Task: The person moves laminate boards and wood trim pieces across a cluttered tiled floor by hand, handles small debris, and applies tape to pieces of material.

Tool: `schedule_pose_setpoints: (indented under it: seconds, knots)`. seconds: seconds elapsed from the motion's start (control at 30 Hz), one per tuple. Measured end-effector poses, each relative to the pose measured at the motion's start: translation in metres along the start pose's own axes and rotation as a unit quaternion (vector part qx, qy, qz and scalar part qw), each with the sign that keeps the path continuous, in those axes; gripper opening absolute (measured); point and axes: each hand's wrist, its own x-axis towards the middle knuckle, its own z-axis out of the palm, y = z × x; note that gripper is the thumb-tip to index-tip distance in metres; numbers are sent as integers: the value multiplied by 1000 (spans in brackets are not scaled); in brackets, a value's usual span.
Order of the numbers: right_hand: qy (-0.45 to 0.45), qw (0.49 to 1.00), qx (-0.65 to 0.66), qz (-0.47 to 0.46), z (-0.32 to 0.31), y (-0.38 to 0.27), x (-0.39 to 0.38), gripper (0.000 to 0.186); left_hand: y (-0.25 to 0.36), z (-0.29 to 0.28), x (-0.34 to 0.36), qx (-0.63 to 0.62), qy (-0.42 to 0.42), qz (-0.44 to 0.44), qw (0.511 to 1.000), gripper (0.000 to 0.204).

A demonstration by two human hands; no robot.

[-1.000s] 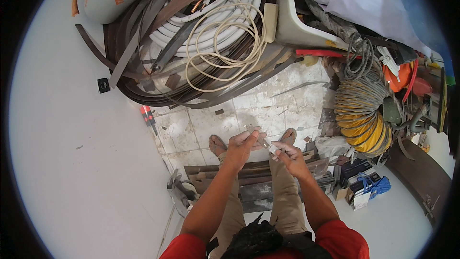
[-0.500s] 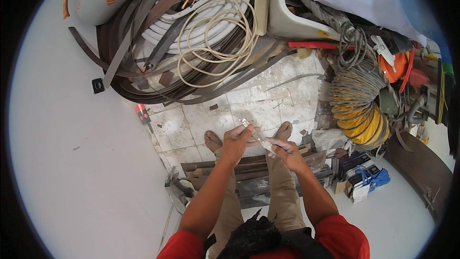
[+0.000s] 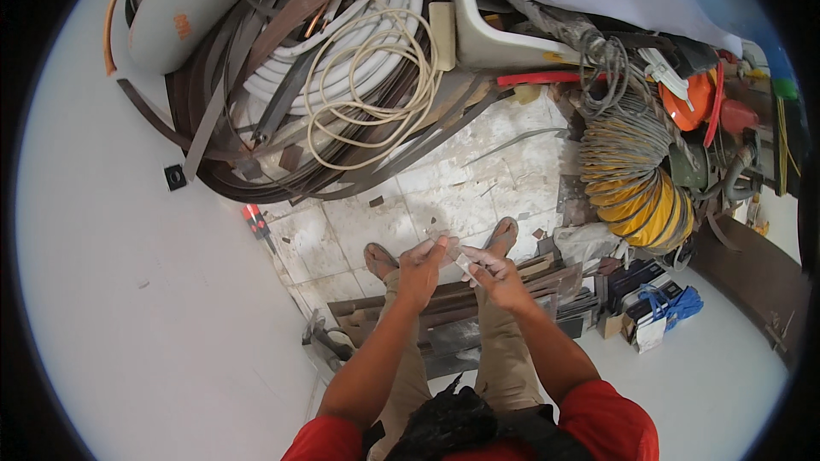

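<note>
Both hands are pinching one small pale strip between them, in front of the person's knees. The left hand [image 3: 420, 271] is clenching its fingertips on the left end of the strip [image 3: 461, 262], and the right hand [image 3: 500, 277] is grasping the other end with thumb and forefinger. The piece is thin and whitish; it is too small to tell its material. It is being held in the air above the tiled floor [image 3: 444, 196], just over the stack of dark metal strips [image 3: 478, 307] that is lying across the person's legs.

I am judging that the person is working on this small piece with the fingers, perhaps straightening or peeling it, and the work is in the middle. The next move is calling for a fine, steady pinch from both hands, because the piece is so small and light.

Counting what is showing: two hands, one pale strip, two sandalled feet [image 3: 380, 258] on the tiles. Further away, one coil of cream cable [image 3: 367, 85] is lying on a big coil of dark flat bands [image 3: 248, 162], and one yellow flexible duct [image 3: 636, 183] is resting at the right. One red-handled tool [image 3: 254, 220] is lying at the edge of the tiles, and one blue bag [image 3: 670, 306] is standing at the right.
</note>
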Motion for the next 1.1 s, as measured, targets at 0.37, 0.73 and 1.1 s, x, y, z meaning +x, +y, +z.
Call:
schedule_pose_setpoints:
  seconds: [0.37,0.73,1.1]
  knots:
    - [96,974,189,-82,-25,-13,-39,41,-14,61,-12,84,-52,-48,994,44]
    - [190,948,233,-100,-119,7,-88,41,-38,175,-5,209,-138,-50,967,44]
    - [323,890,314,-66,-252,50,-170,29,-104,282,2,292,-191,-85,933,72]
